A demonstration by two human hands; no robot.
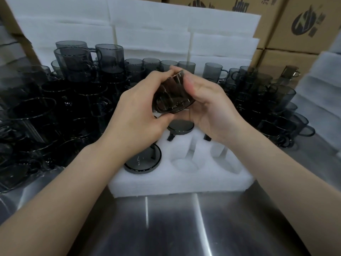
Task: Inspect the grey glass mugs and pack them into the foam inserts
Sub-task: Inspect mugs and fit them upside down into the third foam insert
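A grey glass mug [173, 95] is being gripped, tilted, between the left hand [136, 111] and the right hand [208, 108], with fingers curled round it, above the foam insert [180, 183] on the steel desk [175, 228]. Packing is being judged as early. At least two pockets seem filled with upturned mugs [143, 159], and two empty pockets [188, 163] are waiting. Crowded unpacked mugs [55, 108] are hemming the insert on both sides, so open room is being left only nearside.
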